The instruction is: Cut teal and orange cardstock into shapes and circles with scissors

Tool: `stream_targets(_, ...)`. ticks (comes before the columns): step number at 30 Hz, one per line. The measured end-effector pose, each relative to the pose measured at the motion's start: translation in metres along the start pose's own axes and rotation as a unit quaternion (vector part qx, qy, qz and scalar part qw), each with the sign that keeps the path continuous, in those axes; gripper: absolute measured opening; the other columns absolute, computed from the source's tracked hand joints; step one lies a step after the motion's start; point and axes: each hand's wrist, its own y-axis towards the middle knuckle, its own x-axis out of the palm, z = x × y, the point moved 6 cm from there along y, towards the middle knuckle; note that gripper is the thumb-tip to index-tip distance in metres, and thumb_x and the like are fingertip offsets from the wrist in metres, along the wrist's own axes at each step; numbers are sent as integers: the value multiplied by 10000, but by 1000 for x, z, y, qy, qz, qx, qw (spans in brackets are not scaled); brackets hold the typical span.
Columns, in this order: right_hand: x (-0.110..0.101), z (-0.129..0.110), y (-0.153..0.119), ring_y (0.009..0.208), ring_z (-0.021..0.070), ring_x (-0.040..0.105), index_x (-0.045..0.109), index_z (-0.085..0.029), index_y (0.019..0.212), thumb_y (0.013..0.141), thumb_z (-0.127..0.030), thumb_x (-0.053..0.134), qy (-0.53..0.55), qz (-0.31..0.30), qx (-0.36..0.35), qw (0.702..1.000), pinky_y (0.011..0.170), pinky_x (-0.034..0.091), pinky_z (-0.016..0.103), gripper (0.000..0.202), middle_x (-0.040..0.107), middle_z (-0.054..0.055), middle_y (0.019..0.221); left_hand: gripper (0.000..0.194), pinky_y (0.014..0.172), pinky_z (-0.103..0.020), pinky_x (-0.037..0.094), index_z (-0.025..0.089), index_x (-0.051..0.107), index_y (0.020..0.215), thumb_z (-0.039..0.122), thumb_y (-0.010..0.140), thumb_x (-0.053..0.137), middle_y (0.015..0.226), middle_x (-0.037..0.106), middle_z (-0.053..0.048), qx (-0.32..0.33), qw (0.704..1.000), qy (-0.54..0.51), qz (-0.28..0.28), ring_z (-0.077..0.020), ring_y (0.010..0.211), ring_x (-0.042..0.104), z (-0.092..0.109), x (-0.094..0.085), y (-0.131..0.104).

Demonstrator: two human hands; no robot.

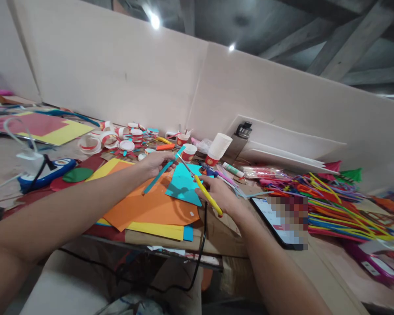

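1. From here I see the left hand [156, 163] with its fingers pinched on a blue-green paper strip [158, 177]; one end pokes up past the fingertips, the other slants down and back toward the person, over the orange paper [141, 208].
2. The right hand [218, 192] has its fingers wrapped around the yellow handles of the scissors [207, 194], whose blades point up and left.
3. The blade tips sit right by the strip's upper end, just beyond the left fingers; I can't tell whether they touch it.
4. Under the blades, a bright blue sheet [182, 186] lies partly over the orange paper on the tabletop [325, 264].
5. Beyond the hands stands a leaning stack of paper cups [219, 148]; a phone [271, 221] lies near the right forearm.
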Motion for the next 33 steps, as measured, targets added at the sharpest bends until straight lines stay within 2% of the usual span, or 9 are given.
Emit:
stream_targets(3,0,-2,-2,555,103,439,658,-158,926,766,-228,555,-5,-2,7,1000,536,302,219,202,583,-18,653,34,414,-177,408,112,631,698,111,689,598,640,644,-62,-1,999,13,-30,-85,470,554,-5,6,1)
stream_targets(10,2,-6,-7,554,117,474,652,-175,851,766,-208,547,5,-14,16,1000,512,294,223,140,590,-13,622,56,363,-143,353,97,599,650,71,677,557,669,631,-68,-9,998,49,-37,-68,477,537,-4,14,-6)
stream_targets(17,8,-2,-9,533,134,514,643,-196,831,792,-234,531,42,-25,32,998,508,313,228,125,566,-21,552,86,351,-146,358,88,596,624,69,695,550,619,611,-65,-45,996,69,-39,-70,454,523,-9,13,-5)
stream_targets(26,8,-6,-9,566,122,528,649,-158,823,802,-213,509,33,-79,59,995,514,298,216,152,597,-2,605,88,318,-128,325,74,596,651,60,726,553,619,608,-66,-83,994,53,-41,-61,436,509,-17,13,0)
stream_targets(33,11,-1,-10,583,135,556,650,-160,848,809,-260,508,33,-100,81,991,534,324,216,178,615,4,620,96,305,-112,317,87,589,662,84,751,555,541,551,-38,-143,988,26,-47,-56,399,476,-31,11,4)
